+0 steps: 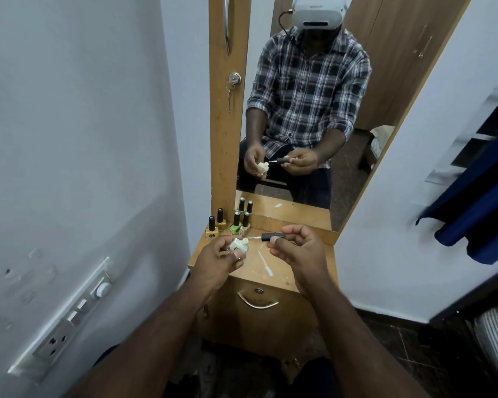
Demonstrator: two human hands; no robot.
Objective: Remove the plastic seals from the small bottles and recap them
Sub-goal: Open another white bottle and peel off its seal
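Nearest to us, our two bare forearms reach forward over the wooden dresser shelf (pixel 273 275), whose front drawer carries a curved metal handle (pixel 258 303). Our left hand (pixel 217 261) curls its fingers and thumb round a small square bottle of pale cream nail polish (pixel 237 246), tilted so that its open neck points to the right, held above the left part of the shelf. Our right hand (pixel 298 248) pinches the long black cap (pixel 273 236) between thumb and forefinger, lying nearly level, its thin brush tip just beside the bottle's neck (touching or not, we cannot tell). Below the hands, near the middle of the shelf top, lies a pale streak (pixel 266 267), which may be a strip of plastic or a smear.

Further back, at the shelf's rear left corner, stand four small bottles with tall black caps: a tan one (pixel 212 228), an ochre one (pixel 220 219), a bright green one (pixel 236 224) and a pale one (pixel 246 224) just beside it, all upright. Behind them rises the tall mirror (pixel 314 110) in its wooden frame, showing a person in a checked shirt holding the same bottle and cap. A key (pixel 229 94) hangs from the lock on the frame's left post.
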